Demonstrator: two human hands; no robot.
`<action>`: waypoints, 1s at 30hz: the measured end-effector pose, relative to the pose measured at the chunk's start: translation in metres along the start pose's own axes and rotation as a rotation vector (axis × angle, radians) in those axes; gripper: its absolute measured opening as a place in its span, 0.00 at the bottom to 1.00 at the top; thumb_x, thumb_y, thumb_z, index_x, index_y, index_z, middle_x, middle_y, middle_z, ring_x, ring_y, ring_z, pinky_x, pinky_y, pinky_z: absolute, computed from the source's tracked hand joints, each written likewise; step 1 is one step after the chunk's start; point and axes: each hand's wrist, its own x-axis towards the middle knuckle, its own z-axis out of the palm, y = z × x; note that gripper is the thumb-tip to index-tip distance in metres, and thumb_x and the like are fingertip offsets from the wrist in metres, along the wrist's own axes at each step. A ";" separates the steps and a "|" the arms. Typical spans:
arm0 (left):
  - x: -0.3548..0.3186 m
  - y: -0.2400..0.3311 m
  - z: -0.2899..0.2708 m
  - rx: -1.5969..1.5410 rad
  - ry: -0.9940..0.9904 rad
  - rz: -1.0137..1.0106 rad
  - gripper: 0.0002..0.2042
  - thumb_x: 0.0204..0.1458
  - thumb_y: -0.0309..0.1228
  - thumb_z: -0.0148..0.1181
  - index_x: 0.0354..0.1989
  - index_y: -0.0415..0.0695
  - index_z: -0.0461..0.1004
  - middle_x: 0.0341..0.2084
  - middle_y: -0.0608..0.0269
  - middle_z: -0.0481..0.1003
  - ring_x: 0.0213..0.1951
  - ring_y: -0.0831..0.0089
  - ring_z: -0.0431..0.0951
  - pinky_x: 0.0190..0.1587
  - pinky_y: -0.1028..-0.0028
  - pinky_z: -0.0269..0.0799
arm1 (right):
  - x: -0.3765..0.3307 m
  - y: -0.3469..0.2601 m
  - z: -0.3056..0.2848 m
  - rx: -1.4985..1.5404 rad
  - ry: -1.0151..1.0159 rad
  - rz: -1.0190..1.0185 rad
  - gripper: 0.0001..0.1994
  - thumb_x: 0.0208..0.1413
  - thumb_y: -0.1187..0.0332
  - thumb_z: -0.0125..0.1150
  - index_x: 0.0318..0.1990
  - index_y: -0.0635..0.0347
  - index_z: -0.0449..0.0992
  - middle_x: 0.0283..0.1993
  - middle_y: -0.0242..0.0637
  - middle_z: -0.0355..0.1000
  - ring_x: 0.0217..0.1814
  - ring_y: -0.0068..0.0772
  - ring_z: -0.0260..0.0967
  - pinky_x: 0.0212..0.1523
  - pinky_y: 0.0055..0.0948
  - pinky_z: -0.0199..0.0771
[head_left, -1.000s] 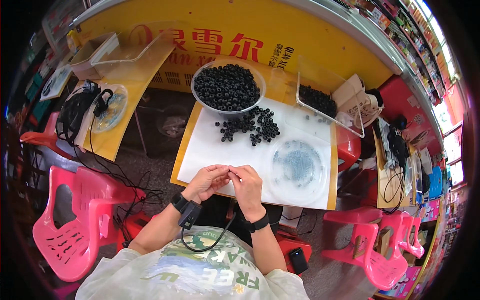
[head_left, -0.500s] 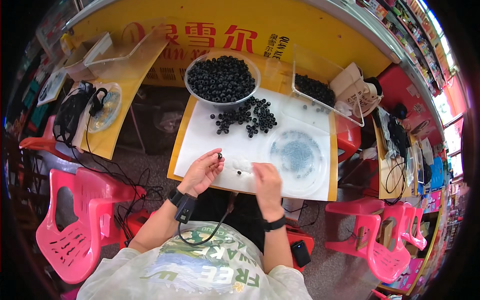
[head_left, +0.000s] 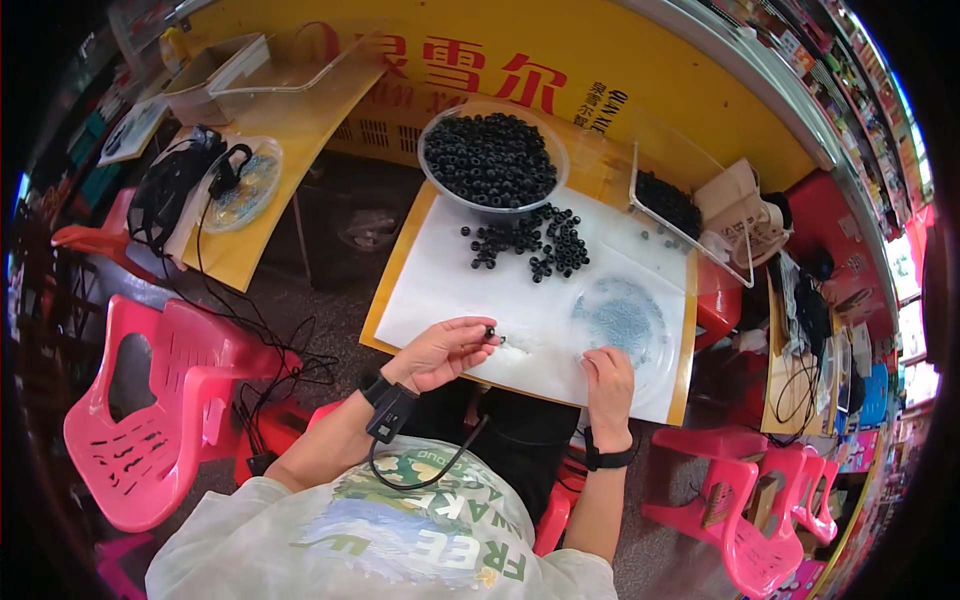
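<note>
**Black bead (head_left: 490, 332) pinched in left hand (head_left: 443, 357), middle of the frame**

At the bottom edge, a pale shirt (head_left: 400, 540) with printed lettering. Just above, a black band (head_left: 609, 459) around the right wrist and a small dark box (head_left: 392, 413) strapped at the left, with a black cable (head_left: 420, 488) looping below. At lower left, a pink chair (head_left: 190, 340); at lower right, more pink chairs (head_left: 690, 515).

Hands apart from each other, both at the near side of the bench (head_left: 430, 270). Left thumb and fingertips clamped on the bead; just beside, another dark speck, too small to tell whether held or lying on the white top. Right hand (head_left: 610, 388) right of centre, fingertips close together near the clear round dish (head_left: 650, 368); cannot tell whether closed on anything. In the dish, scattered pale-blue bits (head_left: 617, 308).

Farther up, loose black beads (head_left: 565, 245) in a cluster in front of a clear bowl (head_left: 563, 165) heaped with more. At upper right, a clear bin (head_left: 700, 248) with dark beads inside, a cream bag (head_left: 735, 205) close by. At upper left, a black bundle (head_left: 165, 190) on another bench (head_left: 270, 215). Across the top, a yellow panel (head_left: 660, 80).
</note>
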 end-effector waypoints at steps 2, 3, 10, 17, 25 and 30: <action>-0.001 -0.002 0.002 0.006 -0.018 -0.028 0.12 0.61 0.25 0.55 0.53 0.37 0.70 0.41 0.52 0.79 0.37 0.71 0.82 0.41 0.79 0.82 | 0.004 -0.021 -0.009 0.116 0.058 0.107 0.05 0.49 0.75 0.66 0.34 0.59 0.80 0.36 0.40 0.73 0.40 0.45 0.70 0.41 0.36 0.71; 0.000 -0.003 0.002 0.007 -0.036 -0.030 0.11 0.61 0.25 0.56 0.51 0.38 0.71 0.42 0.51 0.79 0.38 0.70 0.83 0.42 0.77 0.82 | 0.008 -0.041 -0.017 0.227 0.031 0.267 0.04 0.54 0.76 0.65 0.36 0.61 0.81 0.36 0.37 0.77 0.36 0.34 0.73 0.38 0.29 0.72; -0.001 -0.004 0.014 0.038 -0.143 -0.048 0.10 0.61 0.25 0.57 0.49 0.37 0.72 0.41 0.55 0.78 0.41 0.71 0.82 0.44 0.78 0.82 | 0.017 -0.123 0.007 0.828 -0.067 0.377 0.06 0.55 0.77 0.63 0.40 0.64 0.82 0.37 0.35 0.79 0.35 0.22 0.72 0.38 0.21 0.71; 0.000 -0.009 0.004 0.069 -0.118 -0.005 0.09 0.60 0.25 0.57 0.48 0.40 0.73 0.39 0.62 0.78 0.39 0.76 0.81 0.46 0.78 0.80 | 0.022 -0.137 0.019 0.572 0.006 0.203 0.06 0.54 0.75 0.66 0.40 0.60 0.82 0.39 0.38 0.77 0.37 0.32 0.73 0.36 0.27 0.73; 0.002 -0.013 0.000 -0.053 -0.004 0.015 0.10 0.60 0.25 0.58 0.49 0.39 0.74 0.41 0.59 0.79 0.39 0.75 0.81 0.45 0.78 0.80 | 0.010 -0.133 0.037 0.375 0.007 -0.066 0.11 0.55 0.73 0.65 0.46 0.61 0.81 0.44 0.43 0.75 0.42 0.39 0.73 0.43 0.33 0.73; -0.001 -0.005 -0.009 -0.096 -0.002 0.043 0.09 0.60 0.25 0.57 0.48 0.39 0.73 0.42 0.55 0.79 0.39 0.74 0.81 0.44 0.79 0.81 | 0.021 -0.099 0.031 0.396 -0.058 0.114 0.12 0.52 0.76 0.63 0.46 0.61 0.80 0.44 0.42 0.74 0.42 0.43 0.71 0.44 0.35 0.73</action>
